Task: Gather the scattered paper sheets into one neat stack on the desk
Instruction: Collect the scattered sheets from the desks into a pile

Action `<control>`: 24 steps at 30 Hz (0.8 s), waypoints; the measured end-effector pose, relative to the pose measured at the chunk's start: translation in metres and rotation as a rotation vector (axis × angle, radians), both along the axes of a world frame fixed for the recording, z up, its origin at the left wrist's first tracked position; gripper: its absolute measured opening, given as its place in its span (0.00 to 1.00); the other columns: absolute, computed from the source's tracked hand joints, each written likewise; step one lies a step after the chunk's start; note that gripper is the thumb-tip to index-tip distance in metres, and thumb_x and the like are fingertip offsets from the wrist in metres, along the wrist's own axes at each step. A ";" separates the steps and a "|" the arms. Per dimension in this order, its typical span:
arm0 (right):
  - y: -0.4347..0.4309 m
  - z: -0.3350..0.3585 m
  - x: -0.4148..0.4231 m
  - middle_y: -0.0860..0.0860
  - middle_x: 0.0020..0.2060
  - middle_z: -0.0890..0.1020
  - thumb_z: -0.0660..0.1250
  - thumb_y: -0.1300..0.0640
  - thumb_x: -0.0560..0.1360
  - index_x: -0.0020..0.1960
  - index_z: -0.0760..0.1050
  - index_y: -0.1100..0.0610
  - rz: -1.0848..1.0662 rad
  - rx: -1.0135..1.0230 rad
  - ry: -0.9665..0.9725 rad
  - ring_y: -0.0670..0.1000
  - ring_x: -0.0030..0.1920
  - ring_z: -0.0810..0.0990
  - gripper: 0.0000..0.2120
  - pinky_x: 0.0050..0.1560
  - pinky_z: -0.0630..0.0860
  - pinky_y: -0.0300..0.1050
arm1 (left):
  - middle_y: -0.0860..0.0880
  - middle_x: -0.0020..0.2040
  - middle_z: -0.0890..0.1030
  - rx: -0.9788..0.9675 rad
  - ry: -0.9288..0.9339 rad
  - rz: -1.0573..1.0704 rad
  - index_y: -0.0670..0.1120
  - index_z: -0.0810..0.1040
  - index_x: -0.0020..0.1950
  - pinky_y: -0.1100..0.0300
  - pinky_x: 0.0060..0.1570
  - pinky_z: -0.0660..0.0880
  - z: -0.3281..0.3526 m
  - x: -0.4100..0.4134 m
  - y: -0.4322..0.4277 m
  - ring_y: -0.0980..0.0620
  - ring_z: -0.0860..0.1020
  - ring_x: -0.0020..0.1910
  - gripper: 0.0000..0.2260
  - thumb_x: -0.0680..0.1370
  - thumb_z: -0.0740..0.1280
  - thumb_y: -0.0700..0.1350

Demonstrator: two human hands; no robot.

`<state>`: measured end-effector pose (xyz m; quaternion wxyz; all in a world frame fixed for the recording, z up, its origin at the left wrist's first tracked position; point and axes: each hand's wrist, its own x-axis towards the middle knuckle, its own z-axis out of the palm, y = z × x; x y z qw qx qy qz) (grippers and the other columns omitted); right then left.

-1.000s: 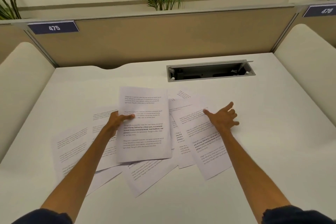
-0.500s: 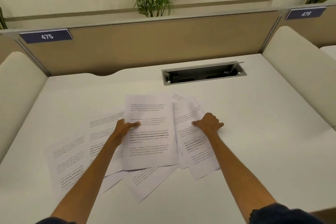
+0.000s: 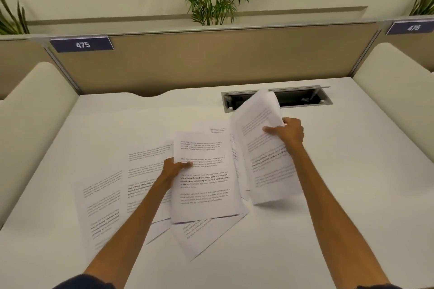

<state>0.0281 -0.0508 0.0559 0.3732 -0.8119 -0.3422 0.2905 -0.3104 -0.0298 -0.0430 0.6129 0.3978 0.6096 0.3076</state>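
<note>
Printed white paper sheets lie scattered on the white desk (image 3: 340, 195). My left hand (image 3: 172, 169) grips the left edge of a small stack of sheets (image 3: 205, 183) at the desk's middle, thumb on top. My right hand (image 3: 287, 132) pinches a single sheet (image 3: 260, 148) by its right edge and holds it lifted and curled, its lower edge touching the desk. Two more sheets (image 3: 103, 202) lie flat to the left, partly under my left forearm. Another sheet (image 3: 204, 234) pokes out at an angle below the held stack.
A metal cable slot (image 3: 303, 97) is set into the desk behind the lifted sheet. A tan partition (image 3: 211, 61) with a "475" label (image 3: 82, 44) closes the back. Cream side dividers (image 3: 32, 110) stand left and right.
My right hand closed on the rightmost sheet and raised it off the desk toward the back. My left hand kept its hold on the middle stack.
</note>
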 end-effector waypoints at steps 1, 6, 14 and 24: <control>0.003 0.013 -0.001 0.55 0.51 0.85 0.80 0.50 0.66 0.55 0.78 0.58 0.006 0.078 0.080 0.57 0.44 0.86 0.23 0.49 0.84 0.53 | 0.35 0.60 0.82 -0.012 0.005 0.014 0.34 0.77 0.66 0.42 0.57 0.79 0.001 0.001 0.000 0.35 0.82 0.57 0.22 0.72 0.75 0.33; 0.017 0.041 -0.009 0.55 0.49 0.87 0.83 0.56 0.62 0.56 0.81 0.60 0.088 0.245 0.437 0.57 0.43 0.88 0.25 0.46 0.85 0.58 | 0.34 0.64 0.79 -0.065 0.032 0.072 0.34 0.74 0.69 0.40 0.63 0.76 0.007 0.007 0.004 0.34 0.79 0.61 0.21 0.80 0.69 0.45; 0.009 -0.053 -0.078 0.57 0.57 0.83 0.80 0.45 0.64 0.60 0.78 0.60 0.020 0.026 0.250 0.58 0.59 0.81 0.31 0.63 0.76 0.57 | 0.41 0.73 0.74 -0.058 -0.132 0.126 0.45 0.69 0.76 0.40 0.73 0.65 0.006 0.013 0.010 0.39 0.72 0.71 0.34 0.79 0.57 0.67; -0.005 -0.097 -0.094 0.58 0.54 0.84 0.77 0.59 0.70 0.62 0.76 0.60 0.058 0.042 0.317 0.59 0.55 0.83 0.22 0.61 0.78 0.59 | 0.41 0.55 0.86 0.187 -0.075 0.090 0.41 0.81 0.59 0.43 0.51 0.83 -0.001 0.007 -0.008 0.40 0.86 0.50 0.18 0.70 0.78 0.39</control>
